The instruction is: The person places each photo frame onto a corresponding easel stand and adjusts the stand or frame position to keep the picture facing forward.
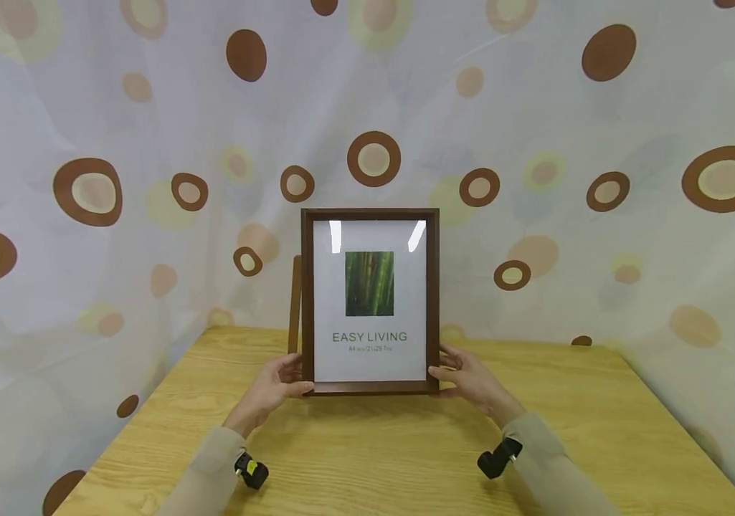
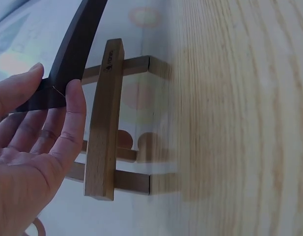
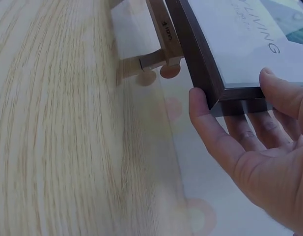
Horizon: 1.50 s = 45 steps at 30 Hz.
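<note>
Together, the left hand point(image 1: 274, 382) and right hand point(image 1: 472, 381) pinch a dark-brown rectangular picture frame point(image 1: 370, 287) near its lower corners, holding it upright between them, in front of a brown wooden stand point(image 2: 103, 132).

In the head view, your picture frame point(image 1: 370, 301) is at centre, between your left hand point(image 1: 277, 380) and your right hand point(image 1: 470, 380), before the stand point(image 1: 295, 304); the table point(image 1: 354, 459) spans the bottom, the backdrop point(image 1: 419, 93) behind fills the top.
</note>
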### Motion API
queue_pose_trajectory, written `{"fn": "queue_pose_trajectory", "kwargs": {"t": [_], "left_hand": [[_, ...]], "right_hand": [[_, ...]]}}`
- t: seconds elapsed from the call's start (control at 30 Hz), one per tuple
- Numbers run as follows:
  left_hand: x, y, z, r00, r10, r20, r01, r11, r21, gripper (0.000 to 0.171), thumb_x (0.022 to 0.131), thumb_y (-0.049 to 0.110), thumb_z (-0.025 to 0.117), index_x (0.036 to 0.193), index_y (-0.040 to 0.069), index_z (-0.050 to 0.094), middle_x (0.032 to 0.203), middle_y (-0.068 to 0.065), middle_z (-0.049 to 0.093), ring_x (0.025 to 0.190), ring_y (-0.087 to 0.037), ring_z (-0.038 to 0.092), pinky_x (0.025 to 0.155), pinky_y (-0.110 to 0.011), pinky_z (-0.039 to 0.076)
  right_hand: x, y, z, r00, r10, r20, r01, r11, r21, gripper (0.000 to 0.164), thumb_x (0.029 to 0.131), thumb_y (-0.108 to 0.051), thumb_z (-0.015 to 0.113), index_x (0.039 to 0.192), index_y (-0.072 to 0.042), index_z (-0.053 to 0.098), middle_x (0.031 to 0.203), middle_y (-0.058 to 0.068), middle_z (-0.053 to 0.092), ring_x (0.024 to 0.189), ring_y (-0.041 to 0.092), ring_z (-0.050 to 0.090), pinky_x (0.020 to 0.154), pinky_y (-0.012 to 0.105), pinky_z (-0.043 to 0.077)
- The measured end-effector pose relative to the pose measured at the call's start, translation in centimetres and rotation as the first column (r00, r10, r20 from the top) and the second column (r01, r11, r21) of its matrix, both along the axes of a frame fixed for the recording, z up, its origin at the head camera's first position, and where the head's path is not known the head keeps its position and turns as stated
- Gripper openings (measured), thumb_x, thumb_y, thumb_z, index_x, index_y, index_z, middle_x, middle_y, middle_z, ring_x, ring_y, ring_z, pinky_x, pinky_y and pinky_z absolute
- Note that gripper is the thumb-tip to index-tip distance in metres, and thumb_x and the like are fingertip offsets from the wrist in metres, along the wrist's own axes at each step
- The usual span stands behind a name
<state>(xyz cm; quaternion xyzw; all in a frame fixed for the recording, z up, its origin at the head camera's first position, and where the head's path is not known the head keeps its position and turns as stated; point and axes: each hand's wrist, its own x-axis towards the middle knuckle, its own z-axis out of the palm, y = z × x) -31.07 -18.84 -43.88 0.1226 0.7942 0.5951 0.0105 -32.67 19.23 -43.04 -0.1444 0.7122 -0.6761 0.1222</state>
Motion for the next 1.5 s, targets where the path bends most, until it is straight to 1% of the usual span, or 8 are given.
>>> {"fn": "queue_pose_trajectory", "kwargs": {"t": [0.17,0.37,0.6,0.83,1.03,1.2,1.4,1.5], "left_hand": [[-0.4,-0.4,0.3,0.999,0.025,-0.042,-0.026,0.999,-0.037,0.071,0.086,0.004,0.072,0.146,-0.009,0.035,0.140,-0.030,0.049,0.122,-0.040,0.055,0.095,-0.043,0.054],[-0.6,-1.1,0.0,0.998,0.044,-0.037,-0.046,0.998,-0.043,0.072,0.086,0.002,0.071,0.146,-0.011,0.033,0.138,-0.030,0.051,0.123,-0.042,0.054,0.097,-0.044,0.053],[-0.7,-1.8,0.4,0.998,0.048,-0.049,-0.051,0.997,-0.051,0.072,0.089,0.003,0.068,0.147,-0.014,0.028,0.144,-0.033,0.044,0.129,-0.048,0.048,0.102,-0.050,0.048],[-0.6,-2.3,0.9,0.997,0.073,-0.019,-0.074,0.996,-0.045,0.072,0.091,0.004,0.066,0.149,-0.012,0.026,0.146,-0.033,0.042,0.131,-0.046,0.046,0.101,-0.049,0.049],[-0.9,-2.7,1.2,0.995,0.094,-0.033,-0.095,0.995,-0.036,0.070,0.091,0.004,0.066,0.148,-0.011,0.028,0.143,-0.032,0.045,0.131,-0.046,0.047,0.101,-0.048,0.050],[-1.3,-3.0,1.5,0.993,0.106,-0.055,-0.109,0.993,-0.045,0.070,0.091,0.004,0.066,0.149,-0.010,0.029,0.142,-0.032,0.047,0.130,-0.046,0.048,0.101,-0.048,0.050],[-1.6,-3.4,1.1,0.991,0.125,-0.041,-0.126,0.992,-0.018,0.064,0.091,0.000,0.064,0.148,-0.006,0.035,0.139,-0.028,0.052,0.127,-0.042,0.052,0.099,-0.043,0.052],[-1.5,-3.5,1.0,0.990,0.137,-0.019,-0.137,0.990,-0.019,0.065,0.091,0.001,0.064,0.149,-0.005,0.033,0.142,-0.027,0.050,0.129,-0.041,0.050,0.101,-0.046,0.050]], "right_hand": [[-0.6,-0.7,0.1,1.000,-0.007,-0.005,0.007,1.000,-0.001,0.077,0.099,-0.009,0.057,0.158,-0.004,0.007,0.157,0.033,0.016,0.140,0.051,0.028,0.088,0.057,0.054],[-0.9,-1.8,0.3,0.999,-0.029,-0.013,0.029,0.999,0.034,0.075,0.098,-0.009,0.058,0.158,-0.006,0.012,0.156,0.032,0.023,0.137,0.049,0.036,0.089,0.057,0.054],[-1.7,-2.7,0.7,0.998,-0.028,-0.053,0.030,0.998,0.046,0.072,0.099,-0.009,0.058,0.157,-0.005,0.015,0.155,0.032,0.026,0.135,0.049,0.039,0.088,0.056,0.055],[-2.0,-3.8,1.0,0.998,-0.032,-0.056,0.033,0.999,0.034,0.068,0.099,-0.006,0.056,0.156,-0.002,0.019,0.156,0.030,0.025,0.137,0.048,0.037,0.087,0.055,0.056],[-2.6,-4.6,1.3,0.997,-0.044,-0.061,0.046,0.999,0.018,0.065,0.099,-0.005,0.055,0.155,-0.003,0.022,0.157,0.028,0.025,0.138,0.046,0.036,0.089,0.056,0.054],[-3.0,-5.0,1.7,0.996,-0.052,-0.076,0.054,0.998,0.028,0.064,0.100,-0.005,0.054,0.155,-0.002,0.022,0.153,0.029,0.031,0.134,0.047,0.040,0.091,0.058,0.053],[-3.3,-5.6,1.6,0.996,-0.065,-0.055,0.068,0.997,0.048,0.069,0.099,-0.008,0.057,0.156,-0.004,0.019,0.152,0.029,0.032,0.133,0.046,0.043,0.091,0.054,0.054],[-3.4,-5.8,1.5,0.997,-0.058,-0.052,0.061,0.997,0.043,0.069,0.099,-0.008,0.057,0.156,-0.004,0.019,0.151,0.030,0.033,0.131,0.046,0.045,0.092,0.054,0.054]]}}
